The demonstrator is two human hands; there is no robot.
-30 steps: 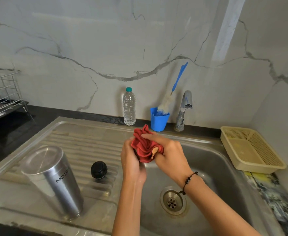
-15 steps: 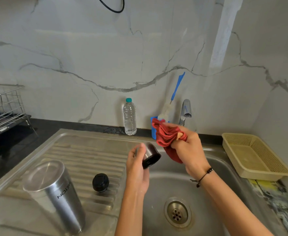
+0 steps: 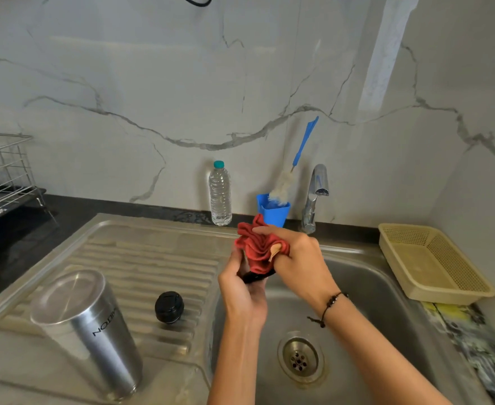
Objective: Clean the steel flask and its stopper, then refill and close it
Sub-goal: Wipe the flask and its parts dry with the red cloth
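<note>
The steel flask [image 3: 88,331] stands upside down on the sink's ribbed drainboard at the lower left. Its black stopper [image 3: 169,306] rests on the drainboard just right of the flask. Above the basin, my left hand [image 3: 241,290] grips a dark steel-and-black cap [image 3: 255,276], mostly hidden. My right hand [image 3: 297,258] presses a bunched red cloth [image 3: 256,247] into that cap from above.
A water bottle [image 3: 220,194], a blue cup [image 3: 273,213] holding a bottle brush [image 3: 296,168] and the tap [image 3: 315,197] line the back edge. A beige basket [image 3: 433,264] sits right of the sink basin [image 3: 366,302]. A wire dish rack [image 3: 3,176] stands far left.
Half a second ago the cloth was lifted off and the cap's dark inside showed. Now my right hand has brought the cloth back down onto the cap.
</note>
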